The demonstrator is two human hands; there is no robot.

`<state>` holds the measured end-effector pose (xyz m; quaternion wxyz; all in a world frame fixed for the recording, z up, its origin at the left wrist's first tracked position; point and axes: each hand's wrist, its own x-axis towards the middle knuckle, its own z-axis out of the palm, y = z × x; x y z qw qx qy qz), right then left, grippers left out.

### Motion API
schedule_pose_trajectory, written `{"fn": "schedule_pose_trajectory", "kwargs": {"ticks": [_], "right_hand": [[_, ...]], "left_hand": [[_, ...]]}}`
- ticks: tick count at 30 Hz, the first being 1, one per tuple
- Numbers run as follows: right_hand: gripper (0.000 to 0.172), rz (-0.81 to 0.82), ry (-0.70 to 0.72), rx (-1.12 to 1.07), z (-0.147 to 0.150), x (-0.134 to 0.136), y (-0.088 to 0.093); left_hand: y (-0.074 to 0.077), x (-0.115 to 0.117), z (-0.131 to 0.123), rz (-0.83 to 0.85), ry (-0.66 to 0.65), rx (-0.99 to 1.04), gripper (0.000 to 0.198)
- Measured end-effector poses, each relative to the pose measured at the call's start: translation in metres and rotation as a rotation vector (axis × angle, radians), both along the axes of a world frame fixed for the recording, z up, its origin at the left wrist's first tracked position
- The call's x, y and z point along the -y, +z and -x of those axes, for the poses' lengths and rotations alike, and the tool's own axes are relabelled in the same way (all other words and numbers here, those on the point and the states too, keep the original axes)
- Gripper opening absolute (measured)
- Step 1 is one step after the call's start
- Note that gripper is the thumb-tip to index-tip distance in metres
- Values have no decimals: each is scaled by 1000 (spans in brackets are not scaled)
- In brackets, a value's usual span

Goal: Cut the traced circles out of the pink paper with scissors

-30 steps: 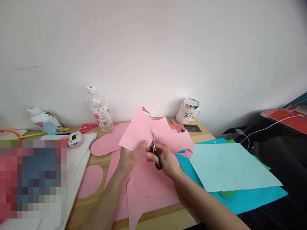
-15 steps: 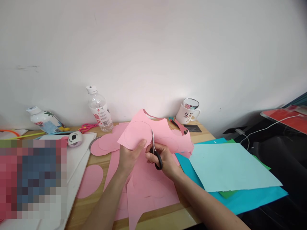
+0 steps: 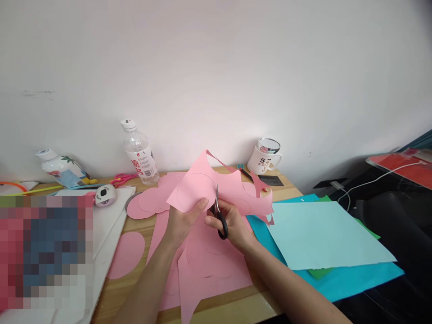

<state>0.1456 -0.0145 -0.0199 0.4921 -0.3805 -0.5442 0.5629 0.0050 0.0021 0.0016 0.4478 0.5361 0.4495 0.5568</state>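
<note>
Scissors (image 3: pixel 222 226) stand at the edge of a circle drawn on a pink sheet (image 3: pixel 195 191)

The left hand (image 3: pixel 182 221) pinches the pink sheet above the wooden desk (image 3: pixel 151 227); its thumb lies on top, while the other fingers are hidden beneath. The right hand (image 3: pixel 234 222) is closed around the black handles of the scissors; how the fingers sit in the loops, one cannot tell. A blade shows beside the circle's line, but how wide the blades open is hard to make out. Both forearms are cut off by the lower edge.

A transparent bottle (image 3: pixel 143 155) with white cap stands near the wall; its label covers the middle, and the liquid level is unclear. The mug (image 3: pixel 259 161) wears a shiny lid, so its inside is hidden. The white bottle (image 3: pixel 64 170) at far left leans, its content not visible. Below it, a mosaic blurs one area completely.
</note>
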Motion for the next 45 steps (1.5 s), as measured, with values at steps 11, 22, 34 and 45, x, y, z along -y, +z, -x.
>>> {"fn": "schedule_pose_trajectory", "kwargs": {"ticks": [11,22,34,45], "right_hand": [[36,-9,-7,23,0,1,3],[36,13,-25,24,1,1,2],[38,14,-21,23,2,1,3],[41,16,-4,22,2,2,5]], "left_hand": [[-3,-3,1,-5,-7,12,52],[-4,-3,1,-6,14,47,51],[-1,-2,1,-16,-10,55,42],[2,-2,1,-12,10,44,42]]}}
